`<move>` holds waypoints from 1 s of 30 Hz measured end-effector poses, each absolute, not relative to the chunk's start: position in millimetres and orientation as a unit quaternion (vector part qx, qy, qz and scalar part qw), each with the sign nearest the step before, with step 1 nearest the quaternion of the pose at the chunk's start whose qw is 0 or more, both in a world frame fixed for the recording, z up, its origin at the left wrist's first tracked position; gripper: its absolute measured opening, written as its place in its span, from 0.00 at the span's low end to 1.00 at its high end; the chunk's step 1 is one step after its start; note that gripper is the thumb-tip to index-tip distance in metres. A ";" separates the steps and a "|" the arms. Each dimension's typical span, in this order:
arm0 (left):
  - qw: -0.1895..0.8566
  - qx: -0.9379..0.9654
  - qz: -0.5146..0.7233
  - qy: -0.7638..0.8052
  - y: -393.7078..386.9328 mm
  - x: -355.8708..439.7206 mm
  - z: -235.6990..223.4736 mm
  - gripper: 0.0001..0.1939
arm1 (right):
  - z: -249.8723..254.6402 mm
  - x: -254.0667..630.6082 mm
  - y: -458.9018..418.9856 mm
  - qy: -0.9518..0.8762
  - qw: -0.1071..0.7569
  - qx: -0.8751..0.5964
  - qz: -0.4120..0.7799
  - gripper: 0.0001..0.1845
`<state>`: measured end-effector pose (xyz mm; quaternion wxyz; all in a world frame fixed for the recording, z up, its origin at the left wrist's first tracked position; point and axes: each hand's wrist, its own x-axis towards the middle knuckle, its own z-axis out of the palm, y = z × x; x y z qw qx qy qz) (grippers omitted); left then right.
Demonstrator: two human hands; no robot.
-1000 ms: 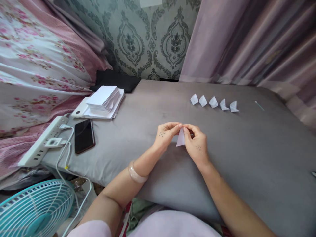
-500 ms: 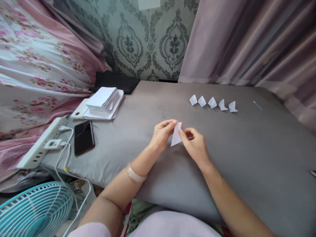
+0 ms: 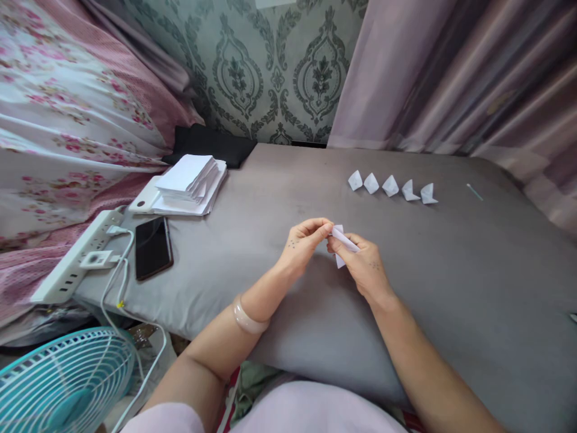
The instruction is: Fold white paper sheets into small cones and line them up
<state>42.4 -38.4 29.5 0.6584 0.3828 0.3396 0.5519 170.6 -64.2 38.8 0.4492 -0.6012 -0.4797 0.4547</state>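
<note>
Paper (image 3: 345, 238), white and folded small, pinched from both sides, over the near part of a gray cloth top (image 3: 252, 252). Held on one side by the left hand (image 3: 301, 243), thumb and fingertips together on the upper left end. Held on the other by the right hand (image 3: 364, 260), thumb on the front, fingers tucked behind. Slants down to the right in a long thin fold, with one corner poking up and another poking out below. Hard to tell about the back, hidden by fingers.

Pale bangle (image 3: 246, 316) around the left arm (image 3: 211, 361). Farther off, past the right hand, five little folded paper shapes (image 3: 390, 186) in a row, all white, near each other. To the right of these, a thin little stick (image 3: 475, 192), lying down. Far left, a pile of white paper (image 3: 184, 171), with a black phone (image 3: 154, 248) and a long white power strip (image 3: 76, 258) nearer. Down low, a blue fan (image 3: 67, 385).
</note>
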 end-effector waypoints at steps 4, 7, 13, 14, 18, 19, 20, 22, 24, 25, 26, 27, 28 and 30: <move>0.647 0.385 0.554 0.354 -38.6 42.0 29.3 0.11 | 38.4 172.5 -64.3 -0.487 0.434 -0.606 0.455 0.19; 0.637 0.408 0.544 0.363 -38.1 41.2 29.1 0.12 | 36.6 176.3 -63.2 -0.469 0.473 -0.561 0.491 0.21; 0.620 0.460 0.524 0.360 -39.4 43.0 30.3 0.14 | 31.1 179.4 -61.2 -0.406 0.502 -0.524 0.556 0.16; 0.616 0.460 0.526 0.362 -39.6 43.5 30.2 0.14 | 30.3 179.0 -61.1 -0.403 0.504 -0.522 0.558 0.16; 0.611 0.439 0.538 0.381 -39.5 44.6 28.5 0.12 | 28.6 176.7 -60.9 -0.393 0.526 -0.535 0.531 0.14; 0.613 0.431 0.537 0.386 -39.3 44.6 28.1 0.12 | 28.5 176.0 -60.8 -0.390 0.535 -0.539 0.520 0.14; 0.618 0.425 0.534 0.390 -39.2 44.6 27.8 0.12 | 28.4 175.3 -60.8 -0.388 0.544 -0.543 0.509 0.14; 0.631 0.413 0.524 0.396 -39.0 44.3 27.6 0.11 | 28.2 173.9 -60.8 -0.388 0.556 -0.548 0.490 0.14; 0.638 0.405 0.519 0.400 -39.2 44.0 28.0 0.11 | 28.1 172.6 -61.1 -0.393 0.559 -0.554 0.475 0.15; 0.638 0.401 0.519 0.402 -39.3 43.9 28.3 0.10 | 28.0 172.1 -61.4 -0.399 0.558 -0.558 0.467 0.16; 0.638 0.398 0.520 0.405 -39.3 43.8 28.6 0.10 | 27.9 171.5 -61.7 -0.407 0.555 -0.561 0.459 0.16; 0.638 0.395 0.520 0.407 -39.4 43.7 28.8 0.10 | 27.9 171.0 -62.1 -0.415 0.553 -0.565 0.451 0.17; 0.639 0.392 0.519 0.410 -39.3 43.7 29.0 0.10 | 27.8 170.6 -62.6 -0.422 0.551 -0.567 0.444 0.17; 0.642 0.388 0.515 0.414 -39.1 43.5 29.1 0.09 | 28.0 169.8 -63.4 -0.434 0.549 -0.568 0.433 0.18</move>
